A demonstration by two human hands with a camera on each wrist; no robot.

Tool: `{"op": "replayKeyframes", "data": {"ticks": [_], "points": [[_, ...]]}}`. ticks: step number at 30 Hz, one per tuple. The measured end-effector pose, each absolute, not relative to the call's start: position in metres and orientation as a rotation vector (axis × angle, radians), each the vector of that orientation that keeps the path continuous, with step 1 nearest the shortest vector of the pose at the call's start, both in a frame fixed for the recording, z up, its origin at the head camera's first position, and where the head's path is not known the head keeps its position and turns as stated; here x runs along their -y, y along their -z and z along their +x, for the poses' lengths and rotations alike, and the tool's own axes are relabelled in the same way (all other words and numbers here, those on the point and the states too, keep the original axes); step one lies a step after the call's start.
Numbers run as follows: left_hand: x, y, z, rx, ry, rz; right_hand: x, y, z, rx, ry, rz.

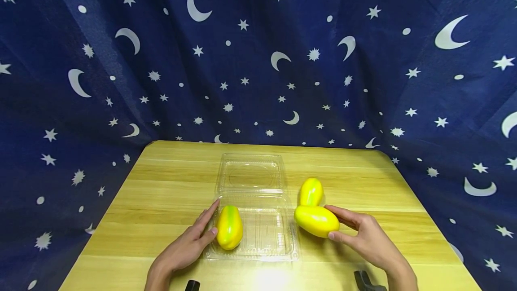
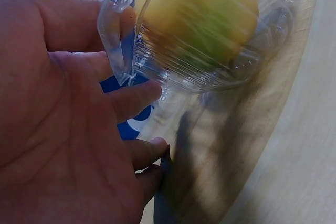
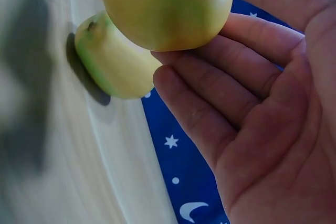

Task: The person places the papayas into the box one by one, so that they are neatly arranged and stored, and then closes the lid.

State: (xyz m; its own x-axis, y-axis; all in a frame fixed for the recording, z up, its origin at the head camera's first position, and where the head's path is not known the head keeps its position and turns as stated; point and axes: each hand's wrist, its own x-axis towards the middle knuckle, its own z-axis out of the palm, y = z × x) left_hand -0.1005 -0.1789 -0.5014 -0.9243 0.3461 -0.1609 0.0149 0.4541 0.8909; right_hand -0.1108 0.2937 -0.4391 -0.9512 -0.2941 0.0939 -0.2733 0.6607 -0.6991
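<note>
A clear plastic clamshell container (image 1: pixel 264 255) lies with its lid (image 1: pixel 252 155) folded back. One yellow, mango-shaped fruit with a green streak (image 1: pixel 230 228) sits in the left side of its base. My left hand (image 1: pixel 183 248) rests along the container's left edge, fingers fairly straight and thumb beside that fruit. To the right of the container, my right hand (image 1: pixel 369 237) holds a second yellow fruit (image 1: pixel 317 221) by its right end, between thumb and fingers. Below it in the right wrist view, a third such fruit (image 3: pixel 118 64) lies on the table, just behind the held one in the head view.
The wooden table (image 1: pixel 169 201) has rounded far corners. A dark blue curtain (image 1: pixel 250 35) with white moons and stars hangs behind it and at both sides. Black device parts (image 1: pixel 365 281) show under the wrists at the bottom of the head view.
</note>
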Motion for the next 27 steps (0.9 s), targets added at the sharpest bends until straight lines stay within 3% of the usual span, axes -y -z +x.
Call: {"op": "replayKeyframes", "data": {"ticks": [27], "points": [[0.179,0.501,-0.101,-2.384,-1.465,0.303,-0.242,0.438,-0.137,-2.687,1.31,-0.726]]}}
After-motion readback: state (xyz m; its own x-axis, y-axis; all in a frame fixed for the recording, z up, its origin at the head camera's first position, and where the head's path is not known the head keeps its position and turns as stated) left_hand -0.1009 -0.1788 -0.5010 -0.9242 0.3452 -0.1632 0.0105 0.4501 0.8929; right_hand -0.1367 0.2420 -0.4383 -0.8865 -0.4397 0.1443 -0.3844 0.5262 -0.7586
